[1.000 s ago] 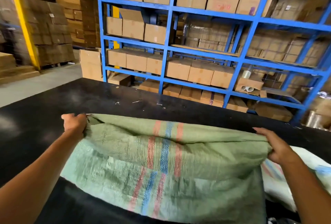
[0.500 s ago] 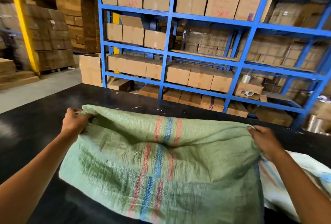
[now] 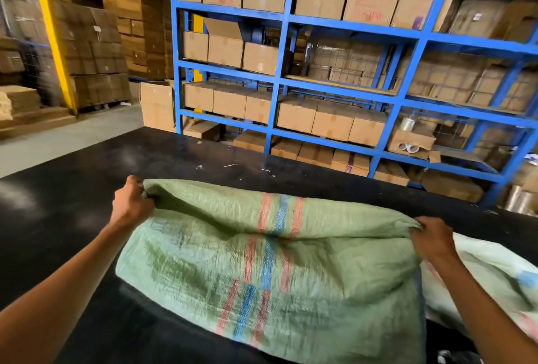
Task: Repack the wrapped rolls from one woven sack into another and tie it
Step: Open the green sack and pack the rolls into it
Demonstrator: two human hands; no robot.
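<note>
Green woven sack lying across near part of black table, red and blue stripes running down its middle. Far edge lifted clear of the table. Left hand bunching far-left corner in curled fingers; right hand pinching far-right corner likewise. Second, paler sack lying just beside, at right, partly under the green one. No wrapped rolls visible; contents of either sack not determinable. Blue shelving with cartons standing beyond the table.

Step judged: opening or spreading the green sack for filling. Advised: keep both corners level, pull apart evenly, separate the two layers of the mouth fully, keep clear of the paler sack.
</note>
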